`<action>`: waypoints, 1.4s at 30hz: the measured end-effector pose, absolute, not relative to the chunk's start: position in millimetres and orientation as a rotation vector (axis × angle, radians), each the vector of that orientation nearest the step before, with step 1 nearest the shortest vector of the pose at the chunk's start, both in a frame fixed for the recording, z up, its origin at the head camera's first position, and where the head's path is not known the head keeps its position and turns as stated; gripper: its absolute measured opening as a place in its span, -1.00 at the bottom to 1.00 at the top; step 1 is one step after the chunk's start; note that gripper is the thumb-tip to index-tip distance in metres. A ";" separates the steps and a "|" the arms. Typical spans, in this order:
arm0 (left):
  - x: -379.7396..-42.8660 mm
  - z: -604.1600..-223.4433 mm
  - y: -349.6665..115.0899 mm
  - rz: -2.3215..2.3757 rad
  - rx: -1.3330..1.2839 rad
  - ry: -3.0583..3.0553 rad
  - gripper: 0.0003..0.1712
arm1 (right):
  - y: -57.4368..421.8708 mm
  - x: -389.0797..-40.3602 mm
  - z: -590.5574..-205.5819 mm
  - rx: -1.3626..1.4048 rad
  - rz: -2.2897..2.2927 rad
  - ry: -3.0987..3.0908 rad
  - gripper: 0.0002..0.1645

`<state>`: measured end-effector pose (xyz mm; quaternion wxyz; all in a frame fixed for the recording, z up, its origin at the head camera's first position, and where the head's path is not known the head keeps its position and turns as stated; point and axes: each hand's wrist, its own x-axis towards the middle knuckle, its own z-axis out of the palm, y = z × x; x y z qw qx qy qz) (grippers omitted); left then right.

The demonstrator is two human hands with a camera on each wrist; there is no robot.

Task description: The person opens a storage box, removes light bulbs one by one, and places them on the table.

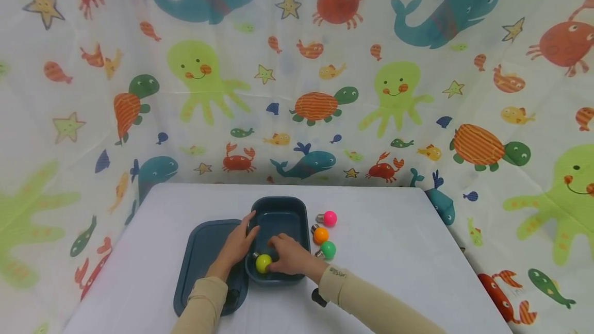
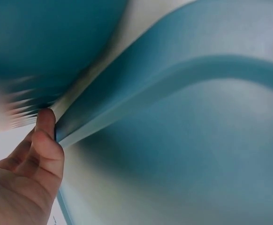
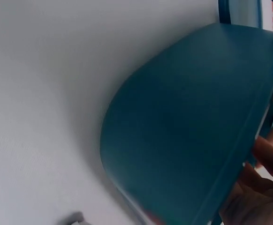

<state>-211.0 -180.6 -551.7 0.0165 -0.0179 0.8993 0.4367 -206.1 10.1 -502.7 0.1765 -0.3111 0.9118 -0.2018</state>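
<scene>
A dark blue rectangular container (image 1: 280, 277) stands on the table, and a yellow light bulb (image 1: 263, 263) lies in its near left corner. My left hand (image 1: 236, 244) grips the container's left wall, with the thumb over the rim; in the left wrist view its fingertips (image 2: 46, 136) meet the rim. My right hand (image 1: 292, 256) reaches over the right wall into the container. Its thumb is against the yellow bulb, while the fingers stand apart from the thumb above it. In the right wrist view the container's outer wall (image 3: 183, 117) hides most of this hand.
Right of the container lie a pink bulb (image 1: 330, 218), an orange bulb (image 1: 320, 235) and a green bulb (image 1: 328, 250). A flat dark blue lid (image 1: 199, 251) lies at the left, partly under my left arm. Behind the white table (image 1: 380, 241) hangs a sea-animal curtain (image 1: 287, 133).
</scene>
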 end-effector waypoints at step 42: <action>-213.3 -553.1 -182.5 1.324 -0.015 2.849 -0.34 | -13.4 -195.5 -515.3 -0.784 -0.540 2.648 -0.54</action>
